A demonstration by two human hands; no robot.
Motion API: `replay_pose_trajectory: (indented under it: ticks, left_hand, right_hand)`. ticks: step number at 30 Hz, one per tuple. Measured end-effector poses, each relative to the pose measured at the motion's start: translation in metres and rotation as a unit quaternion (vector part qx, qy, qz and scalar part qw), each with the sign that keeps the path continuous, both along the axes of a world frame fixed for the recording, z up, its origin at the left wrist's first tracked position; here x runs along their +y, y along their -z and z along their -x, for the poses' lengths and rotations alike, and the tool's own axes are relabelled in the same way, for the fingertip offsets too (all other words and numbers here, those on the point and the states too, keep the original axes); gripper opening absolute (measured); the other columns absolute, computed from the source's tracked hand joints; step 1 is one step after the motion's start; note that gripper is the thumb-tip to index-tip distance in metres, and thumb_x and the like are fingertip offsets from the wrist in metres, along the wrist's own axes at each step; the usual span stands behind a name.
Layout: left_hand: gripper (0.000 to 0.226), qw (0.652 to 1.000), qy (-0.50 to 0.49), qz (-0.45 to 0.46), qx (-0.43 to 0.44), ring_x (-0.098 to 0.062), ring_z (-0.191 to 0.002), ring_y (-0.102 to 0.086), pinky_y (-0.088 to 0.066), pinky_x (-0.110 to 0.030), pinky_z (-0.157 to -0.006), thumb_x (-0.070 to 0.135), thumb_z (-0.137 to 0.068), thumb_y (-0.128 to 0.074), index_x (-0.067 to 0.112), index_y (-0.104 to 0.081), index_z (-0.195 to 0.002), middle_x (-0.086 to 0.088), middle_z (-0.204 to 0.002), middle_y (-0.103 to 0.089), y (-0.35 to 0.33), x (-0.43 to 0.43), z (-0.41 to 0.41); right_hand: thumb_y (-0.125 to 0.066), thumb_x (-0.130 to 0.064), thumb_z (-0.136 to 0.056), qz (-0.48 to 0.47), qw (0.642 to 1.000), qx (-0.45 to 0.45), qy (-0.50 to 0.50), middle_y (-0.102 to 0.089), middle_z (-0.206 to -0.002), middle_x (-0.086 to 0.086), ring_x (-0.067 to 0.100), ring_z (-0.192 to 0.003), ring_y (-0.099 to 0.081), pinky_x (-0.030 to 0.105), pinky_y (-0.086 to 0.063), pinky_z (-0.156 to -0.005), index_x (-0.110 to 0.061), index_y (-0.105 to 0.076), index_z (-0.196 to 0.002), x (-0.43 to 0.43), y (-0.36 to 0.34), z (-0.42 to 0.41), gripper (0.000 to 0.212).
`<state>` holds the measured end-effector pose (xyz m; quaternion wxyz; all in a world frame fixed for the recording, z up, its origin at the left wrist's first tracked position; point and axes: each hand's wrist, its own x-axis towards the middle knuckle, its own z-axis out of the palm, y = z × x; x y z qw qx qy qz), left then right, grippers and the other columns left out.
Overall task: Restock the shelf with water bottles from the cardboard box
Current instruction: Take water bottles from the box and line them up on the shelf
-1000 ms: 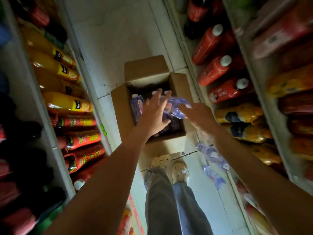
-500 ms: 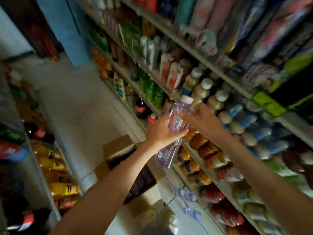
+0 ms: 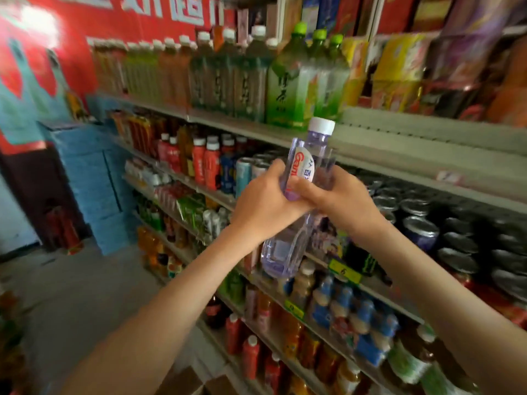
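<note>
A clear water bottle (image 3: 288, 246) with a white cap and a red-and-white label stands almost upright at chest height, in front of the shelves. My left hand (image 3: 265, 201) grips its middle from the left. My right hand (image 3: 339, 195) grips the same bottle from the right, fingers wrapped over the label. The cap sits level with the edge of a grey shelf board (image 3: 413, 155). A corner of the cardboard box (image 3: 216, 384) shows at the bottom edge, on the floor below my arms.
Shelves run from the left back to the right front. Large green tea bottles (image 3: 296, 81) stand on the upper shelf, cans (image 3: 456, 238) fill the shelf behind the bottle, and red and blue drink bottles (image 3: 336, 306) fill the lower rows. The aisle floor (image 3: 71, 295) lies to the left.
Both hands lifted the bottle out of the box on the floor and up to shelf height. My view swung from the floor up to the shelves.
</note>
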<state>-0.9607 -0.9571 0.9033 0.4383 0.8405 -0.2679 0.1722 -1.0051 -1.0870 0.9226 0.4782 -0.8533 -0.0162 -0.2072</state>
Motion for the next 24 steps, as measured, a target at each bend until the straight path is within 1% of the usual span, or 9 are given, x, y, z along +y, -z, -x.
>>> replay_pose_trajectory:
  ticks: [3,7,9,12,14,16,20,22,24]
  left_hand:
    - [0.038,0.993,0.112,0.032,0.022,-0.007,-0.066,-0.059,-0.048,-0.033,-0.066,0.061,-0.063,-0.065,0.031,-0.051,-0.082,0.013,-0.069,-0.06,-0.032,-0.012,0.0]
    - [0.032,0.978,0.197,0.066,0.017,-0.01,-0.067,-0.052,-0.041,-0.03,-0.07,0.065,-0.064,-0.065,0.036,-0.056,-0.077,0.014,-0.067,-0.051,-0.068,-0.038,-0.003]
    - [0.035,0.976,0.206,0.065,-0.003,-0.009,-0.066,-0.052,-0.04,-0.03,-0.069,0.068,-0.063,-0.064,0.035,-0.058,-0.076,0.015,-0.065,-0.051,-0.086,-0.053,-0.005]
    - [0.035,0.97,0.229,0.081,-0.02,-0.013,-0.073,-0.059,-0.043,-0.035,-0.076,0.068,-0.062,-0.063,0.036,-0.063,-0.076,0.004,-0.072,-0.06,-0.114,-0.07,-0.013]
    - [0.046,0.966,0.24,0.097,-0.012,-0.023,-0.091,-0.064,-0.045,-0.043,-0.09,0.069,-0.062,-0.063,0.03,-0.067,-0.086,-0.008,-0.091,-0.068,-0.133,-0.077,-0.025]
    - [0.05,0.964,0.249,0.092,0.01,-0.019,-0.096,-0.065,-0.048,-0.041,-0.093,0.068,-0.067,-0.061,0.028,-0.069,-0.097,0.001,-0.095,-0.071,-0.151,-0.082,-0.041]
    - [0.03,0.958,0.255,0.099,0.088,-0.017,-0.095,-0.067,-0.052,-0.03,-0.084,0.038,-0.09,-0.058,0.016,-0.066,-0.108,0.0,-0.099,-0.071,-0.174,-0.091,-0.09]
    - [0.025,0.962,0.226,0.102,0.11,-0.018,-0.098,-0.065,-0.052,-0.034,-0.089,0.028,-0.092,-0.058,0.013,-0.064,-0.111,-0.002,-0.103,-0.069,-0.178,-0.097,-0.116]
    - [0.015,0.969,0.203,0.086,0.116,-0.021,-0.102,-0.063,-0.05,-0.041,-0.095,0.02,-0.092,-0.056,0.013,-0.064,-0.104,-0.007,-0.108,-0.066,-0.178,-0.106,-0.138]
  right_hand:
    - [-0.069,-0.057,-0.07,-0.025,0.999,-0.027,0.02,-0.072,-0.072,0.0,0.016,-0.066,-0.068,0.048,-0.058,-0.074,-0.02,-0.068,-0.085,-0.027,-0.032,0.014,0.04]
    - [-0.07,-0.062,-0.063,-0.061,0.997,-0.031,0.034,-0.074,-0.084,0.012,0.023,-0.075,-0.071,0.05,-0.058,-0.074,-0.011,-0.071,-0.091,-0.059,-0.07,0.029,0.058]
    - [-0.07,-0.055,-0.072,-0.073,0.996,-0.036,0.025,-0.074,-0.084,0.014,0.023,-0.072,-0.071,0.042,-0.061,-0.07,-0.01,-0.071,-0.091,-0.072,-0.086,0.033,0.048]
    - [-0.065,-0.042,-0.082,-0.092,0.994,-0.051,0.015,-0.071,-0.066,0.002,0.011,-0.052,-0.063,0.023,-0.054,-0.05,-0.014,-0.07,-0.084,-0.083,-0.116,0.033,0.028]
    - [-0.065,-0.043,-0.083,-0.084,0.995,-0.056,0.02,-0.071,-0.07,0.003,0.011,-0.051,-0.062,0.023,-0.053,-0.051,-0.014,-0.071,-0.086,-0.086,-0.137,0.023,0.03]
    - [-0.066,-0.044,-0.082,-0.084,0.994,-0.062,0.034,-0.072,-0.077,0.008,0.014,-0.054,-0.064,0.026,-0.056,-0.054,-0.011,-0.071,-0.092,-0.089,-0.156,0.006,0.035]
    - [-0.071,-0.047,-0.078,-0.103,0.987,-0.065,0.104,-0.073,-0.08,0.007,0.019,-0.066,-0.07,0.034,-0.06,-0.067,-0.012,-0.067,-0.096,-0.101,-0.179,-0.043,0.04]
    - [-0.073,-0.045,-0.076,-0.124,0.981,-0.06,0.135,-0.074,-0.088,0.008,0.02,-0.074,-0.072,0.037,-0.06,-0.068,-0.014,-0.063,-0.099,-0.111,-0.182,-0.072,0.04]
    - [-0.074,-0.043,-0.076,-0.128,0.976,-0.048,0.171,-0.071,-0.097,0.008,0.021,-0.08,-0.07,0.032,-0.057,-0.06,-0.014,-0.061,-0.105,-0.123,-0.18,-0.101,0.043]
